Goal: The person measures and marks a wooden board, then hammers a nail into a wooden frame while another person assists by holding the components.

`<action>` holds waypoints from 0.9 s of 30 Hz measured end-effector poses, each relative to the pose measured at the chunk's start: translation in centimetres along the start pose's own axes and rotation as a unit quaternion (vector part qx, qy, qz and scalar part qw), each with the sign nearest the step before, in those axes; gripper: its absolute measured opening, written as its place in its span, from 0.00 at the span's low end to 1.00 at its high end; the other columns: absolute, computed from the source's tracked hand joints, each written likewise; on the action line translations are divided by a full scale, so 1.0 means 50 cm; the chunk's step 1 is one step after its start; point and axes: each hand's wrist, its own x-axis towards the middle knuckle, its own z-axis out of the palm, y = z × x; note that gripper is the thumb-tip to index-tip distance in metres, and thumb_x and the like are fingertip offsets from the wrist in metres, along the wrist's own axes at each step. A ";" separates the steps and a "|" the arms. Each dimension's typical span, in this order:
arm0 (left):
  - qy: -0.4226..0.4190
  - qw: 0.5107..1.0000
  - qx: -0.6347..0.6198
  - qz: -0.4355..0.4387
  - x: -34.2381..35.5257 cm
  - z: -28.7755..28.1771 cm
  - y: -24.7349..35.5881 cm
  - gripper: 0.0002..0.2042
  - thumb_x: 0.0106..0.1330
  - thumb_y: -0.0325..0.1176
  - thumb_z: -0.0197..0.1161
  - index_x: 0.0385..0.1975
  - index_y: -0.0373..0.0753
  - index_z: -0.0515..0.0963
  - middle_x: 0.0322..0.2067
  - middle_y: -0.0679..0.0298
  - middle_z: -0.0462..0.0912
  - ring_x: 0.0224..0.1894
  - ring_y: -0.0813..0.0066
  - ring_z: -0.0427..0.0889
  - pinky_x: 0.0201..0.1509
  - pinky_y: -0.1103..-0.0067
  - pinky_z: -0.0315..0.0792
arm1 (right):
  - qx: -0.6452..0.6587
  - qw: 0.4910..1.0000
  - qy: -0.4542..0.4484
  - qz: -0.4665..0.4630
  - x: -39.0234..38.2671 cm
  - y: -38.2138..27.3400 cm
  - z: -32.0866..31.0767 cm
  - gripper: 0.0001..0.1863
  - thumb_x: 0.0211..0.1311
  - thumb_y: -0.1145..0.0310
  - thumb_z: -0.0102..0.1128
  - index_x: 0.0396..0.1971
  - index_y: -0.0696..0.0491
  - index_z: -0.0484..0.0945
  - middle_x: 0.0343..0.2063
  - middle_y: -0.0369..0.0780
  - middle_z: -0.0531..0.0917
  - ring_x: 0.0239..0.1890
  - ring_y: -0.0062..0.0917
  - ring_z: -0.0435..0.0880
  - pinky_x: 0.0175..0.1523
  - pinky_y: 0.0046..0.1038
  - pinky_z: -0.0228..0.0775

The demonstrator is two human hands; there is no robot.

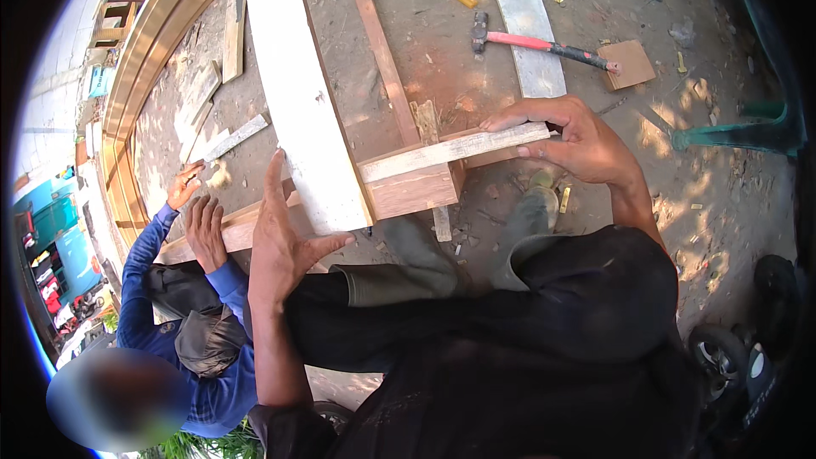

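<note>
My left hand (287, 238) is open at the lower left corner of a long white board (302, 102), its index finger and thumb spread along the edges. The board rests across horizontal timber (178, 248). My right hand (578, 140) grips the end of a narrow, whitewashed wood strip (455, 151), which lies on a short brown wood block (404, 193) beside the board, with its thumb underneath and fingers on top. A co-worker's hand (204, 229) rests on the timber left of my left hand; their other hand (183, 187) is raised behind it.
A red-handled hammer (535, 41) lies over a pale plank (523, 8), beside a brown square piece (627, 64). Planks (229, 34) lie on the dirt ground. Green plastic legs (739, 138) stand at right, wheels (714, 348) at lower right. The blue-sleeved co-worker (149, 297) is at lower left.
</note>
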 end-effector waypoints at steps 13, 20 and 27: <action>0.038 0.971 0.167 0.168 0.029 0.144 0.158 0.57 0.41 0.39 0.86 0.74 0.35 0.59 0.67 0.49 0.71 0.75 0.49 0.65 0.84 0.51 0.42 | 0.045 0.998 -0.009 0.036 -0.008 -0.021 -0.017 0.22 0.59 0.74 0.70 0.55 0.61 0.84 0.55 0.45 0.88 0.60 0.33 0.85 0.69 0.34 0.72; 0.051 0.959 0.219 0.173 0.047 0.144 0.144 0.40 0.42 0.35 0.85 0.58 0.38 0.71 0.50 0.57 0.80 0.60 0.58 0.78 0.83 0.46 0.39 | -0.007 1.000 -0.019 0.002 -0.013 -0.003 -0.034 0.22 0.62 0.72 0.69 0.57 0.59 0.84 0.55 0.46 0.87 0.59 0.33 0.85 0.67 0.35 0.73; 0.091 0.938 0.242 0.231 0.072 0.145 0.129 0.40 0.39 0.44 0.87 0.54 0.39 0.74 0.41 0.62 0.81 0.49 0.61 0.82 0.82 0.49 0.44 | 0.046 0.908 0.415 0.023 -0.096 0.139 -0.083 0.18 0.72 0.66 0.66 0.57 0.57 0.84 0.44 0.41 0.89 0.44 0.22 0.86 0.50 0.25 0.79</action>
